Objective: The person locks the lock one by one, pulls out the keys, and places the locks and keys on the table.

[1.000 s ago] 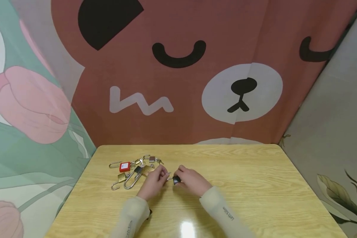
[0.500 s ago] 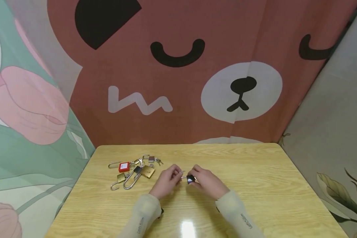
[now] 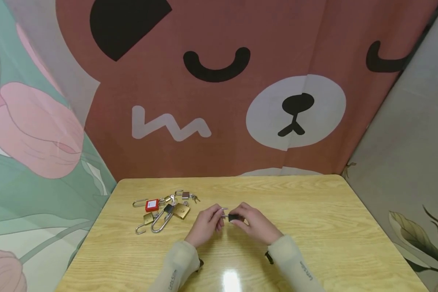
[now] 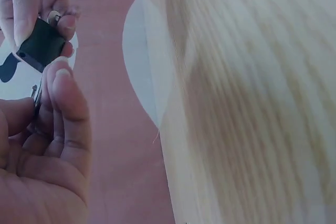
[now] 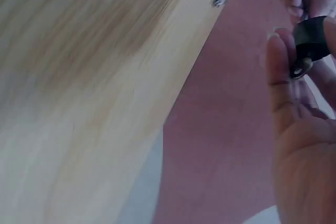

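Above the table, a small black padlock (image 3: 233, 217) is held between both hands. The right hand (image 3: 254, 222) grips its body with thumb and fingers, plainly seen in the left wrist view, where the dark body (image 4: 42, 45) is tilted. My left hand (image 3: 206, 223) pinches the silver shackle (image 4: 37, 95), whose one free end shows open beside the fingers in the head view. In the right wrist view a small key (image 5: 301, 68) sticks out of the lock's base, near the right fingers. The rest of the shackle is hidden by the left fingers.
Several padlocks lie in a group at the table's left: a red one (image 3: 152, 205), a large brass one (image 3: 181, 211), a smaller brass one (image 3: 148, 218) and a long-shackled black one (image 3: 168, 208). Small keys (image 3: 195, 198) lie at the back. A patterned curtain hangs behind the table (image 3: 295, 235).
Both hands have moved right with the black padlock, away from the group of locks, then stayed nearly in place. The padlock's body has turned slightly in the right fingers.
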`<state>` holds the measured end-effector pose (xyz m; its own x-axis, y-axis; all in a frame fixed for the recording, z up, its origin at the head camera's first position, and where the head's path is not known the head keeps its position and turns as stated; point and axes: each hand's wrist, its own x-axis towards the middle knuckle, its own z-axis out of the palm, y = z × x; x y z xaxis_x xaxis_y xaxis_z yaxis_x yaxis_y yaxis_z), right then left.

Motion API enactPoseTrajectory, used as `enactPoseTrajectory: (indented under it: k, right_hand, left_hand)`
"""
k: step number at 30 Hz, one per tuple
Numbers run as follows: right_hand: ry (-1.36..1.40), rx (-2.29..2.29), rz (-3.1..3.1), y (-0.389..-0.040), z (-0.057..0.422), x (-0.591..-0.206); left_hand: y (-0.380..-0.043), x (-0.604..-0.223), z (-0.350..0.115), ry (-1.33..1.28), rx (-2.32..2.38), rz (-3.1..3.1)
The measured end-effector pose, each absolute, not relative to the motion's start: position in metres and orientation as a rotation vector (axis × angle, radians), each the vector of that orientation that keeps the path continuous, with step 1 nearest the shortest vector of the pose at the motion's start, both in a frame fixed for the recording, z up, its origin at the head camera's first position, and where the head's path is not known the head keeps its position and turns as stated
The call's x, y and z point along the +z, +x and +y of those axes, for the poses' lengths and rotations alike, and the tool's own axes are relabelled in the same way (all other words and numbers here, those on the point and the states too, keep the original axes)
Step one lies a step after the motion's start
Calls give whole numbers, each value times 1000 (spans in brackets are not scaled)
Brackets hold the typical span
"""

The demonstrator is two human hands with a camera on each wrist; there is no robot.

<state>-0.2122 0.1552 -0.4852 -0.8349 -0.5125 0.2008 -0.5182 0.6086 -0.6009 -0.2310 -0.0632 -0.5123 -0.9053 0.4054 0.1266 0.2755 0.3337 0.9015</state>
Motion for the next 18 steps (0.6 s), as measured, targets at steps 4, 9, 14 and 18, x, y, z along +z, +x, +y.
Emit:
enactPoseTrajectory:
  k: [4,9,14,18]
  right_hand:
    - [853,1267,-2802,-214,155,-490]
    - [709,1476,-2723,-218,151,-492]
    - [577,1638,-2633,-220,150,-492]
    - [559,1696,-2610,-220,150,-491]
  left_hand:
    - [-231,-512,-62,632,1662,2461]
    - [-228,-509,-58,626,1737,2413]
    - [-225,-505,-53,567,1818,2328]
    - [-223,-504,-52,514,1765,2323]
